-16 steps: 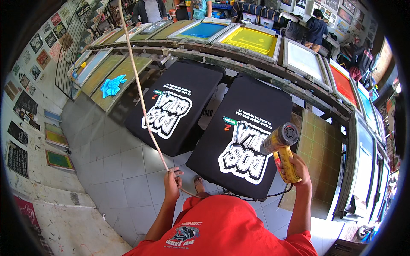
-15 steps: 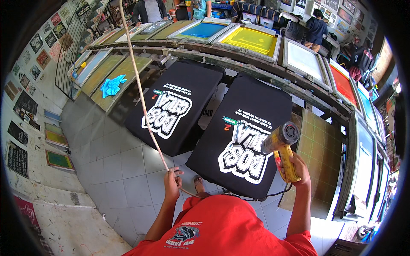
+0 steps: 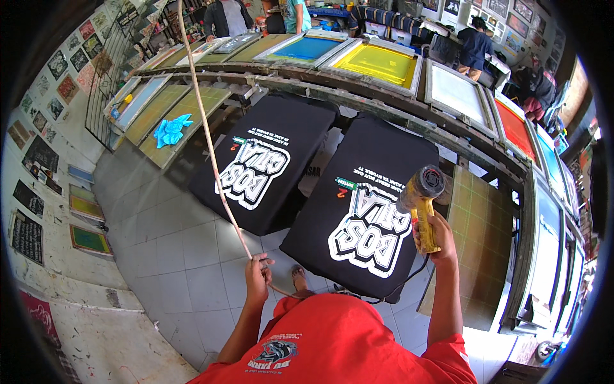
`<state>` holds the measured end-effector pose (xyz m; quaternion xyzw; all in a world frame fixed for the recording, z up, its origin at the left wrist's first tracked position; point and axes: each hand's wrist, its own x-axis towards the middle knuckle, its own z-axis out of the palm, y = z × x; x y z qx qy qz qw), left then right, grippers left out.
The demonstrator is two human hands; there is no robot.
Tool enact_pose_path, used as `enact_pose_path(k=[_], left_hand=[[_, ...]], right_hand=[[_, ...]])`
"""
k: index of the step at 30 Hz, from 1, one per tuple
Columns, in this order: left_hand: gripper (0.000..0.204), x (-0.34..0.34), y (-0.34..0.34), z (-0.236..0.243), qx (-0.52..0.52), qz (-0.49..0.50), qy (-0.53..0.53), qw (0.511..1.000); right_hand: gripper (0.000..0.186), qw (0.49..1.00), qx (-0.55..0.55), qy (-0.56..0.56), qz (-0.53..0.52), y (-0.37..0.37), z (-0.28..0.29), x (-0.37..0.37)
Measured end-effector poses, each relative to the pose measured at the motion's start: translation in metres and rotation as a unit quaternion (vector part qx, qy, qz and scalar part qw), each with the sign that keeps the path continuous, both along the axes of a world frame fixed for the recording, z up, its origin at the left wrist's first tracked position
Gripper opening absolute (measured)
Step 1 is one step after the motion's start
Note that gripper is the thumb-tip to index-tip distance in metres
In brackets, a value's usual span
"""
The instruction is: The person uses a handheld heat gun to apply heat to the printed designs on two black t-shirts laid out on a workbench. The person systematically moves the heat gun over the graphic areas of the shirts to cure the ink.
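Observation:
My right hand (image 3: 436, 238) is wrapped round the handle of a yellow heat gun (image 3: 423, 211) with a dark round back end. The heat gun is over the right edge of a black T-shirt (image 3: 320, 233) stretched on a board, which carries a bold white print (image 3: 371, 240). A second black T-shirt (image 3: 281, 121) with a matching white print (image 3: 256, 176) lies on the board to the left. My left hand (image 3: 258, 272) is closed on a long tan cable (image 3: 213, 147) that runs up past the left T-shirt.
Framed printing screens, among them a yellow one (image 3: 377, 64), a blue one (image 3: 307, 48) and a red one (image 3: 513, 128), line the racks behind and at right. A crumpled blue cloth (image 3: 171, 130) rests on a board (image 3: 192, 102) at left. Several people stand in the background.
The heat gun and my right hand have shifted slightly up and left over the right T-shirt's print. My left hand keeps its hold on the cable.

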<state>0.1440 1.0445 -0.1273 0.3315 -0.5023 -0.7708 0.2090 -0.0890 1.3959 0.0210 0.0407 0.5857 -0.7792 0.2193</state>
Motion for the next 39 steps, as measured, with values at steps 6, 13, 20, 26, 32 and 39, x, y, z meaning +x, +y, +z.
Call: enact_pose_path(k=[6, 13, 20, 26, 32, 39], left_hand=[[0.038, 0.004, -0.004, -0.004, 0.000, 0.006, -0.002, 1.000], [0.038, 0.003, -0.004, -0.003, 0.018, 0.019, -0.006, 1.000], [0.038, 0.000, -0.005, -0.006, 0.027, 0.009, 0.004, 1.000], [0.039, -0.003, -0.002, -0.008, 0.019, 0.001, -0.001, 1.000], [0.038, -0.008, 0.003, -0.011, 0.017, -0.007, 0.003, 1.000], [0.037, -0.006, 0.010, -0.006, -0.003, -0.023, -0.005, 1.000]], right_hand=[[0.032, 0.999, -0.025, -0.022, 0.035, -0.018, -0.005, -0.012], [0.033, 0.993, -0.022, -0.020, 0.114, -0.040, -0.005, -0.014], [0.034, 0.996, 0.028, -0.009, 0.080, -0.035, -0.002, -0.003], [0.038, 0.989, -0.019, -0.044, 0.138, -0.003, 0.009, 0.019], [0.042, 0.998, 0.045, -0.006, 0.034, 0.015, 0.014, 0.031], [0.046, 0.996, 0.013, -0.033, 0.077, 0.037, 0.021, 0.055]])
